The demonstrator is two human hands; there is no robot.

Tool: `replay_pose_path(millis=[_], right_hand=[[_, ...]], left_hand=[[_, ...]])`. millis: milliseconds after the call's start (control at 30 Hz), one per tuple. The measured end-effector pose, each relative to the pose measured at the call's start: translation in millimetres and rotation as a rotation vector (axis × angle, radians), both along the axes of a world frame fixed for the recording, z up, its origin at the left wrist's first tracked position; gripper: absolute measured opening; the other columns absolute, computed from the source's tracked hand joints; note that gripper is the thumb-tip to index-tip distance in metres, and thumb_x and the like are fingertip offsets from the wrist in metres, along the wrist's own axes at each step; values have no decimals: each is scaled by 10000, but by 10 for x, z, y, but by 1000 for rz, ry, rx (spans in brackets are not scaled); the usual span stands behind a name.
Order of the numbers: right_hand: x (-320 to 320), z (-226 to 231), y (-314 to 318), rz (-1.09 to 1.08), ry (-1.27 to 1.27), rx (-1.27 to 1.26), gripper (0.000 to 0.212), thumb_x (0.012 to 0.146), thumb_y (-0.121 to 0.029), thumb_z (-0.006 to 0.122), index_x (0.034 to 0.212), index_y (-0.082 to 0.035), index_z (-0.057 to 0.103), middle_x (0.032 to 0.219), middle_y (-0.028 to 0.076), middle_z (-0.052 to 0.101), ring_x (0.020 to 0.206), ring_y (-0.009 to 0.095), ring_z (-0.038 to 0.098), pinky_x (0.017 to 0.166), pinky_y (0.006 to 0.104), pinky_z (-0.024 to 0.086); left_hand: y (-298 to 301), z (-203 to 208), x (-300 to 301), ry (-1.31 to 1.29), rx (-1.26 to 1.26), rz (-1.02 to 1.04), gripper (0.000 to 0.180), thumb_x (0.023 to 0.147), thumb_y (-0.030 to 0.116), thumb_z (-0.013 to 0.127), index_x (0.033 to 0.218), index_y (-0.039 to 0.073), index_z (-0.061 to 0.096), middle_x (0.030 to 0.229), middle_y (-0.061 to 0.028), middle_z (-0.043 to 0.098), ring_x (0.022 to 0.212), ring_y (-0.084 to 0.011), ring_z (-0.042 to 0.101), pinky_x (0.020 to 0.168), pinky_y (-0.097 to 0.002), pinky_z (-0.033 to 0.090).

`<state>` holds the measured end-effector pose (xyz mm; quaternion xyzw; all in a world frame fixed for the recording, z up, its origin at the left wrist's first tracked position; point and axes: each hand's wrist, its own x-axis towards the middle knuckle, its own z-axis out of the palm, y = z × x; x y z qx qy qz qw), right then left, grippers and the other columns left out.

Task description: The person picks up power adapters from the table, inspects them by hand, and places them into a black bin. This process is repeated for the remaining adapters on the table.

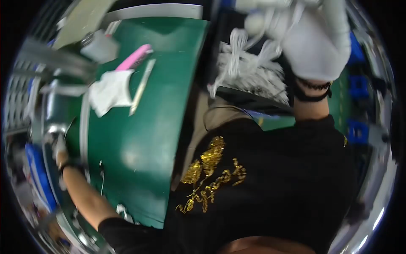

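My right hand (315,48), in a white glove, is at the upper right, smeared by motion. Its fingers seem closed around a bundle of white cable (275,25). Just beneath lies a dark box (253,98) filled with coiled white cables (249,70). My left hand (60,146), also in a pale glove, reaches out to the far left beside a silvery metal machine part (57,106). Its fingers are too small and blurred to read, so whether it grips anything is unclear.
A green-topped table (146,139) stands at my left. On it lie a white cloth (112,91), a pink-handled tool (134,57), a pale narrow strip (142,86) and a whitish container (100,46). Blue bins (358,86) line the right side.
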<state>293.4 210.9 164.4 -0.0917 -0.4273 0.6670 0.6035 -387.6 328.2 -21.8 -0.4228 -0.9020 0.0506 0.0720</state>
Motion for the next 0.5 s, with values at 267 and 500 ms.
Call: replay_pose_path(millis=[267, 500], right_hand=[[1328, -311, 241, -108, 348, -6, 451, 969, -335, 629, 1309, -61, 512, 1061, 72, 632, 947, 201, 655, 700, 369, 578], [2059, -2032, 930, -882, -1046, -461, 747, 945, -418, 628, 1506, -51, 299, 1235, 149, 625, 1016, 300, 651, 774, 437, 576]], left_hand=[[-55, 175, -622, -155, 192, -30, 483, 961, 408, 530, 1151, -18, 653, 1103, -129, 673, 980, -257, 611, 843, -337, 470], [-767, 900, -494, -606, 696, -266, 403, 1012, 380, 505, 1164, 39, 656, 1018, -74, 651, 880, -164, 587, 778, -276, 439]])
